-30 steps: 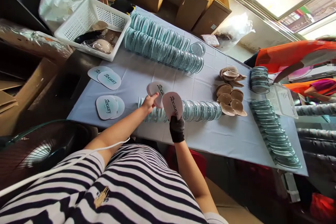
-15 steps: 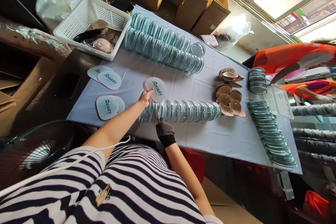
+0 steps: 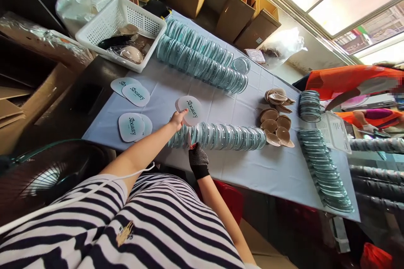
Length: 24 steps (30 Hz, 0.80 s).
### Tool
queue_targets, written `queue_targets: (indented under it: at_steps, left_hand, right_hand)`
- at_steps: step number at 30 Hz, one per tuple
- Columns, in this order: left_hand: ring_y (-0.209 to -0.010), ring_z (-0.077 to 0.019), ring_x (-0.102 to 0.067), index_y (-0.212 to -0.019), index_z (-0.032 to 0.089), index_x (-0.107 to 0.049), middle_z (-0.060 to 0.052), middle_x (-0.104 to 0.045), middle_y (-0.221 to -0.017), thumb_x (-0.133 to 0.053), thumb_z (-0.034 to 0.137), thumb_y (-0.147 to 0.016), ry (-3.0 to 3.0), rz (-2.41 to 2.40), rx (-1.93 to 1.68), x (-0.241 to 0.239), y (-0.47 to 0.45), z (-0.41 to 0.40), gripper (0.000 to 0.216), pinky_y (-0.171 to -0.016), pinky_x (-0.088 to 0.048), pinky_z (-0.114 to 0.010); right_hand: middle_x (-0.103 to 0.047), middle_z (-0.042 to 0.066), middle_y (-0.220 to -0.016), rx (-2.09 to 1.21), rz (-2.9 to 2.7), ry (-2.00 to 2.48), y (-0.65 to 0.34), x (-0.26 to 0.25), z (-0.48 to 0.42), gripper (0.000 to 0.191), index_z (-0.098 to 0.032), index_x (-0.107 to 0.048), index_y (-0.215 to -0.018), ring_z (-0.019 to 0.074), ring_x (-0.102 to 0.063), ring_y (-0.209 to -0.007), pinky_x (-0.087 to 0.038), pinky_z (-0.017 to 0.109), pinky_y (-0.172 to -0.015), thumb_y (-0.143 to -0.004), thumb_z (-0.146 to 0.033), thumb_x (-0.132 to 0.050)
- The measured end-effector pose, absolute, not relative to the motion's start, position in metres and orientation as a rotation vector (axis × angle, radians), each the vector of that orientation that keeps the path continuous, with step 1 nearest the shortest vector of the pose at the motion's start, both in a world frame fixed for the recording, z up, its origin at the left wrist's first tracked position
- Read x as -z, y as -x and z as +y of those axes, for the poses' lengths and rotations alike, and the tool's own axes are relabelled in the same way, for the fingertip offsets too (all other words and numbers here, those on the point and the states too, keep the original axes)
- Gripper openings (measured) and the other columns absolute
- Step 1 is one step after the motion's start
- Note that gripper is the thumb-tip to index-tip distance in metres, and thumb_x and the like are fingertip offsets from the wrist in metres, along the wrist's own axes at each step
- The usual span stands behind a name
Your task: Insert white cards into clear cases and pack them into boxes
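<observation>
My bare left hand (image 3: 178, 119) grips a small stack of rounded white printed cards (image 3: 191, 109) marked "beauty", thumb on top. In my right hand (image 3: 198, 155), which wears a dark dotted glove with bare fingertips, one printed card (image 3: 190, 138) is pinched, seen nearly edge-on. That card stands at the near side of a row of clear round plastic cases (image 3: 227, 136), towards the row's left end; whether it sits between two cases I cannot tell. More cards lie at the table's left in two loose piles, a far pile (image 3: 136, 94) and a near pile (image 3: 131, 127).
Two long rows of clear cases (image 3: 202, 63) run along the table's far side. A white basket (image 3: 148, 61) stands at the far left corner. Brown cups (image 3: 269, 125) lie towards the right, before another case row (image 3: 325, 168). A person in orange (image 3: 334, 82) is beyond.
The view has shifted slightly. My right hand has brought the single card a little further up against the row of cases. My left hand still holds its stack.
</observation>
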<state>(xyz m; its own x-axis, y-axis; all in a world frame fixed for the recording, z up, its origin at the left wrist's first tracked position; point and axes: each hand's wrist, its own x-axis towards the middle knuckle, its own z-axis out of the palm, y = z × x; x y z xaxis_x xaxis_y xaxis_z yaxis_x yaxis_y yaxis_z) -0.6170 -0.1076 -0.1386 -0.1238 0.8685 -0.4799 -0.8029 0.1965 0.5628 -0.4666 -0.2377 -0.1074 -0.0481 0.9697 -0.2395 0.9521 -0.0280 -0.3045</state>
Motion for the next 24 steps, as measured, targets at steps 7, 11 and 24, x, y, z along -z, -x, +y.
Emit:
queue_targets:
  at_steps: [7,11,24]
  left_hand:
    - [-0.091,-0.0217,-0.073,-0.095,0.015,-0.069,-0.007,-0.076,-0.086,-0.078,0.016,-0.076,0.054,0.857,-1.435,0.134,0.625,-0.107,0.021,-0.091,-0.057,-0.038]
    - [-0.096,-0.0232,-0.072,-0.095,0.016,-0.069,-0.008,-0.077,-0.091,-0.078,0.017,-0.077,0.077,0.859,-1.428,0.134,0.628,-0.108,0.021,-0.092,-0.057,-0.039]
    - [-0.092,-0.0224,-0.073,-0.103,0.013,-0.069,-0.010,-0.077,-0.093,-0.083,0.025,-0.072,-0.009,0.872,-1.460,0.137,0.621,-0.116,0.036,-0.088,-0.057,-0.035]
  right_hand:
    - [-0.071,0.011,-0.099,-0.712,-2.215,2.128,0.480,0.126,-0.217,0.024,-0.017,-0.060,-0.110,0.0202,-0.067,-0.089,-0.046,0.028,-0.076,-0.097,-0.024,-0.041]
    - [-0.071,0.019,-0.100,-0.636,-2.402,2.122,0.487,0.133,-0.212,0.029,-0.016,-0.061,-0.111,0.0269,-0.068,-0.093,-0.047,0.037,-0.081,-0.099,-0.021,-0.035]
    - [-0.060,-0.002,-0.069,-2.162,-0.918,1.551,0.472,0.128,-0.202,0.014,-0.023,-0.043,-0.097,0.0093,-0.051,-0.046,-0.046,0.021,-0.050,-0.098,-0.037,-0.038]
